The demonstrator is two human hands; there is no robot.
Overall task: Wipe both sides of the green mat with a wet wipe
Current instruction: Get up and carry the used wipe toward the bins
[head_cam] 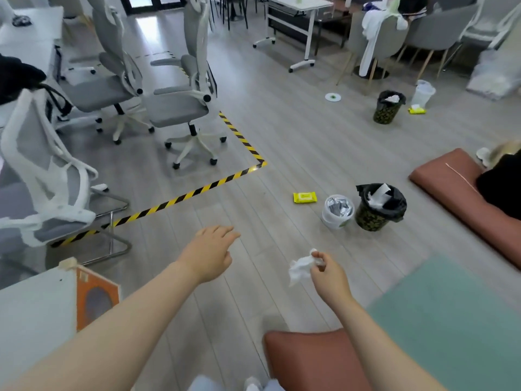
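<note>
The green mat (451,314) lies flat on the floor at the lower right, partly under my right forearm. My right hand (328,273) is held above the floor left of the mat and pinches a crumpled white wet wipe (300,268) between thumb and fingers. My left hand (210,253) reaches forward over the bare floor with fingers relaxed, holding nothing. A yellow wet-wipe pack (304,197) lies on the floor ahead, beside a white bucket (337,211) and a black-lined bin (379,207) holding used white wipes.
A brown cushion (313,359) lies near my feet and another brown mat (462,193) lies at right with a person on it. Office chairs (180,88) stand at left behind yellow-black floor tape (197,191). A second bin (388,106) and desks stand farther back.
</note>
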